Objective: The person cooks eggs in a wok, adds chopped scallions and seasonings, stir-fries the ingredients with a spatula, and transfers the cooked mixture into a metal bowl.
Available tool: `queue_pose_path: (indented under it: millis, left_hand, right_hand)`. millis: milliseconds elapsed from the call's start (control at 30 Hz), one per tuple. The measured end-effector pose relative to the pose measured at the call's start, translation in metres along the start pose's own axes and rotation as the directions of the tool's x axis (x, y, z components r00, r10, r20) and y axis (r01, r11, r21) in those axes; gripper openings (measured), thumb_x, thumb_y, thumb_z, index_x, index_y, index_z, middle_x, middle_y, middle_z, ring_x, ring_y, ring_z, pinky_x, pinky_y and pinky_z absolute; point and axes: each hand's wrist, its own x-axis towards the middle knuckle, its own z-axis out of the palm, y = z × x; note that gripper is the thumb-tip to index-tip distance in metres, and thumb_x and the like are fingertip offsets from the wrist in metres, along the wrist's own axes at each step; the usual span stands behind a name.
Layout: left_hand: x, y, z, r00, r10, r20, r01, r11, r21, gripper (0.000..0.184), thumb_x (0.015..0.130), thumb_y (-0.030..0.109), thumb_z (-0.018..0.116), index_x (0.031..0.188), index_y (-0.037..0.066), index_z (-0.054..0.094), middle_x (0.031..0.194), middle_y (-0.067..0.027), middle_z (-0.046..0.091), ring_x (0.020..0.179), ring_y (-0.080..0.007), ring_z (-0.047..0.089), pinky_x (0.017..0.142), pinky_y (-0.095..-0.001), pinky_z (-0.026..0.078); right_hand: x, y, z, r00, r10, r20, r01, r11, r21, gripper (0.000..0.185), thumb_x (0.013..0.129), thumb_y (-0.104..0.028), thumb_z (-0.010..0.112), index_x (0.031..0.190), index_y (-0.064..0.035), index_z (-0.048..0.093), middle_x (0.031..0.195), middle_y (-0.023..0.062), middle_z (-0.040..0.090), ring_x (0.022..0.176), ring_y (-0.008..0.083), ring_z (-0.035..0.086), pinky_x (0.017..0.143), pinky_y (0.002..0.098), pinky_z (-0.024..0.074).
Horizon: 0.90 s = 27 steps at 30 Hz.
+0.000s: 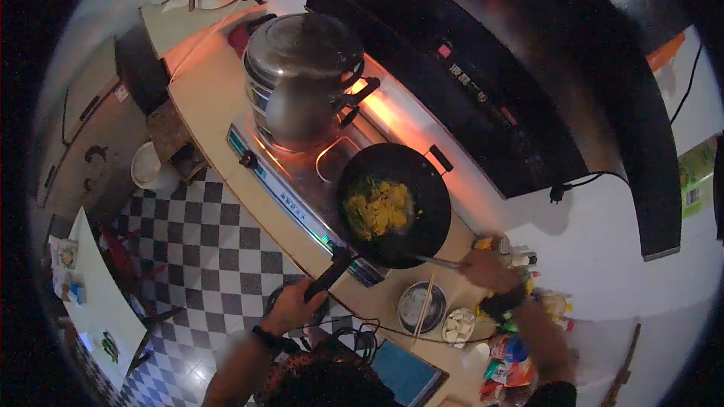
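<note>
A black wok (436, 215) sits on the right burner of the gas stove, with yellow food like scrambled egg (381, 207) and some green bits inside. My left hand (288, 309) is closed round the end of the wok's long black handle (329, 275). Over the wok's near right rim, my right hand (486, 270) grips a cooking utensil with a metal handle (437, 261); its working end is too dark to make out.
Tall steamer pot (302, 49) on the left burner of the stove (283, 200). Metal bowl with chopsticks (422, 307), small bowl of pale pieces (458, 326), bottles and packets (509, 369) stand right. A dark range hood (467, 83) hangs behind; a white table (109, 301) stands left.
</note>
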Motion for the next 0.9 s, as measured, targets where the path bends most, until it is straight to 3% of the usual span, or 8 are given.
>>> queue_pose_path:
  millis: [200, 267, 300, 367, 467, 633, 700, 900]
  left_hand:
    - [-0.005, -0.013, -0.002, 0.987, 0.161, 0.006, -0.16, 0.986, -0.043, 0.04, 0.095, 0.028, 0.063, 0.126, 0.002, 0.059, 0.093, -0.0209, 0.07, 0.089, -0.0372, 0.07, 0.079, -0.0431, 0.054]
    - [-0.008, -0.016, -0.006, 0.975, 0.22, -0.019, -0.221, 0.973, -0.068, 0.041, 0.095, 0.028, 0.062, 0.127, 0.002, 0.058, 0.093, -0.0211, 0.07, 0.089, -0.0377, 0.07, 0.08, -0.0432, 0.054]
    - [-0.009, -0.015, -0.009, 0.979, 0.205, -0.005, -0.205, 0.977, -0.061, 0.041, 0.096, 0.028, 0.061, 0.128, 0.002, 0.057, 0.093, -0.0214, 0.07, 0.089, -0.038, 0.069, 0.08, -0.0434, 0.053]
    - [-0.009, -0.018, -0.012, 0.981, 0.195, 0.009, -0.194, 0.979, -0.062, 0.041, 0.096, 0.028, 0.06, 0.128, 0.002, 0.056, 0.092, -0.0217, 0.07, 0.089, -0.0383, 0.069, 0.08, -0.0437, 0.053]
    - [-0.009, -0.026, -0.015, 0.963, 0.263, -0.064, -0.267, 0.961, -0.077, 0.04, 0.098, 0.029, 0.058, 0.127, 0.002, 0.057, 0.09, -0.0215, 0.069, 0.086, -0.0386, 0.069, 0.078, -0.0449, 0.052]
    - [-0.008, -0.031, -0.026, 0.991, 0.112, 0.073, -0.113, 0.994, 0.006, 0.038, 0.099, 0.033, 0.054, 0.121, 0.002, 0.059, 0.085, -0.0201, 0.068, 0.083, -0.0383, 0.068, 0.073, -0.0469, 0.052]
    - [-0.007, -0.032, -0.025, 0.989, 0.132, 0.069, -0.134, 0.991, 0.019, 0.038, 0.099, 0.033, 0.055, 0.121, 0.002, 0.059, 0.085, -0.0199, 0.068, 0.083, -0.0379, 0.068, 0.073, -0.0469, 0.052]
    - [-0.007, -0.031, -0.032, 0.976, 0.181, 0.123, -0.183, 0.983, 0.001, 0.037, 0.098, 0.032, 0.056, 0.12, 0.003, 0.06, 0.087, -0.0208, 0.068, 0.084, -0.039, 0.067, 0.073, -0.0472, 0.052]
  right_hand:
    - [0.017, -0.07, -0.026, 0.984, -0.141, -0.11, 0.16, 0.969, 0.191, 0.041, 0.091, -0.038, 0.063, 0.093, 0.0022, 0.072, 0.084, 0.0215, 0.07, 0.081, 0.0397, 0.067, 0.078, 0.0477, 0.0518]
    - [-0.002, -0.064, -0.053, 0.943, 0.312, 0.113, -0.331, 0.866, 0.375, 0.042, 0.09, -0.037, 0.064, 0.091, 0.0052, 0.07, 0.084, 0.0222, 0.07, 0.078, 0.0399, 0.068, 0.077, 0.0484, 0.0535]
    - [-0.01, -0.05, -0.053, 0.941, 0.319, 0.109, -0.337, 0.869, 0.363, 0.042, 0.09, -0.037, 0.064, 0.091, 0.0052, 0.07, 0.084, 0.0222, 0.07, 0.078, 0.0399, 0.068, 0.077, 0.0484, 0.0535]
    - [-0.021, -0.012, -0.038, 0.857, -0.231, -0.46, 0.09, 0.947, -0.307, 0.023, 0.088, -0.028, 0.063, 0.081, -0.0071, 0.069, 0.084, 0.0148, 0.068, 0.065, 0.0349, 0.065, 0.059, 0.05, 0.0535]
    - [-0.006, 0.007, -0.041, 0.913, 0.133, -0.386, -0.276, 0.899, -0.341, 0.021, 0.086, -0.027, 0.063, 0.083, -0.0076, 0.069, 0.085, 0.0137, 0.069, 0.065, 0.0329, 0.066, 0.058, 0.0504, 0.0543]
    - [0.087, 0.035, -0.023, 0.85, 0.061, -0.523, -0.305, 0.867, -0.395, 0.024, 0.083, -0.031, 0.065, 0.092, -0.0097, 0.069, 0.083, 0.0087, 0.068, 0.075, 0.03, 0.069, 0.063, 0.0465, 0.0562]
    - [0.108, 0.022, -0.024, 0.775, -0.243, -0.584, -0.091, 0.871, -0.483, 0.02, 0.083, -0.028, 0.065, 0.092, -0.0106, 0.069, 0.081, 0.0076, 0.067, 0.075, 0.0287, 0.069, 0.063, 0.0445, 0.0562]
    - [0.028, -0.042, -0.076, 0.931, -0.038, -0.363, -0.153, 0.862, -0.483, 0.022, 0.087, -0.029, 0.062, 0.099, -0.0129, 0.072, 0.09, 0.0094, 0.07, 0.087, 0.0299, 0.069, 0.072, 0.0453, 0.0561]
